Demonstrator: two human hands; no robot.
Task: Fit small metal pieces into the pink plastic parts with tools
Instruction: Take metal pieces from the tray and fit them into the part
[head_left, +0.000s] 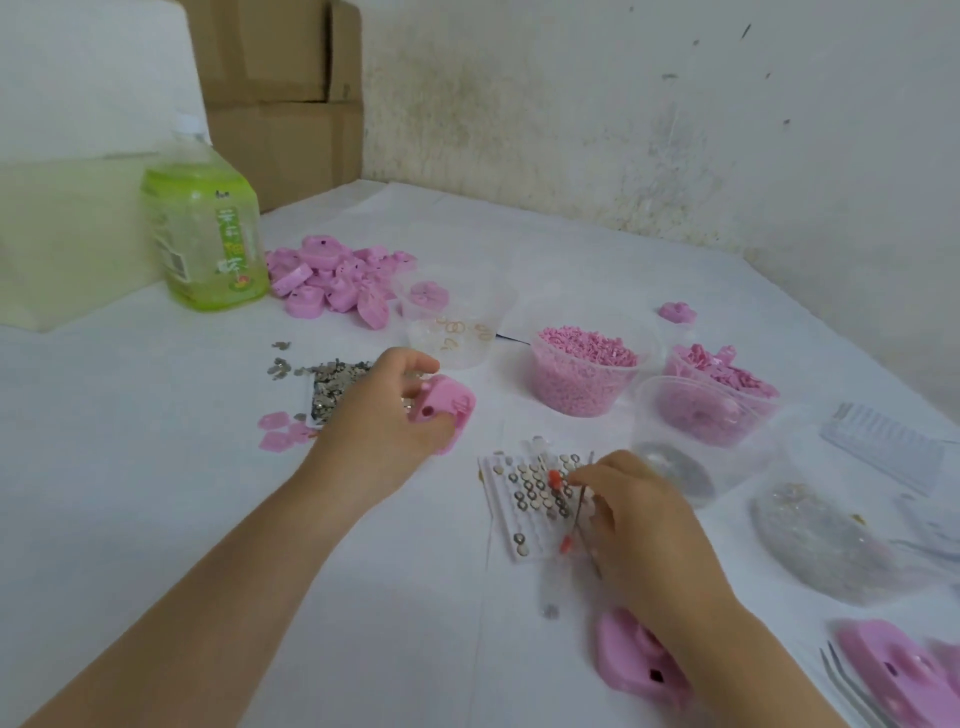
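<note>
My left hand (382, 415) grips a pink plastic part (448, 410) just above the table, beside a heap of small grey metal pieces (335, 384). My right hand (639, 525) holds a thin tool with red tips (563, 512) over a white tray (511, 540) that carries several small round metal pieces. Another pink part (636, 660) lies under my right wrist. A pile of pink parts (337, 283) sits at the back.
A green drink bottle (205, 228) stands at the back left. Clear tubs hold pink granules (582, 374), pink bits (719, 374) and gold rings (457, 327). Metal tweezers (852, 691), a pink part (893, 665) and plastic bags (831, 540) lie at the right. Cardboard boxes (280, 93) stand behind.
</note>
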